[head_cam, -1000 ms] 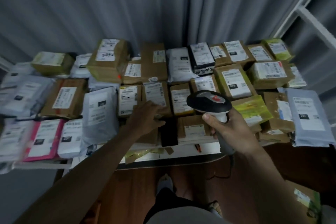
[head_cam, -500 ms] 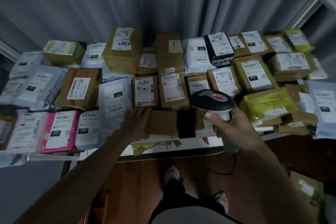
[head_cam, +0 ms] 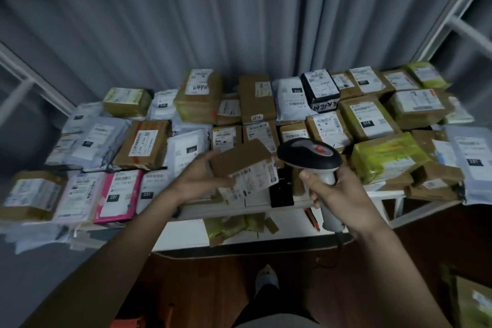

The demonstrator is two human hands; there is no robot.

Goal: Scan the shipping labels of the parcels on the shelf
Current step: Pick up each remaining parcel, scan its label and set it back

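Presently, item one: left hand (head_cam: 198, 181), fingers curled round a small cardboard parcel (head_cam: 243, 161), lifted clear of the shelf (head_cam: 266, 206) and tilted so its white shipping label (head_cam: 253, 178) faces toward the person and somewhat to the right. Parcel's long axis runs left to right, rising slightly toward the right end.

Item two: right hand (head_cam: 334, 192), clenched round the pale handle of a handheld barcode scanner (head_cam: 310, 156); dark head with red marking points forward over the parcels, its cord end hanging below the wrist.

Relation: held parcel lies just left of the scanner head, nearly touching it; the label sits lower than the scanner's nose and beside it, not in front. Judgement: the scanner needs to swing left and down, or the parcel to turn further, before the beam meets the barcode.

Item three, around the held parcel: rows of labelled boxes and poly mailers behind; a pink mailer (head_cam: 117, 196) well to its left; a yellow-green wrapped parcel (head_cam: 383, 160) beyond the scanner; grey curtain (head_cam: 239, 21) at the back.
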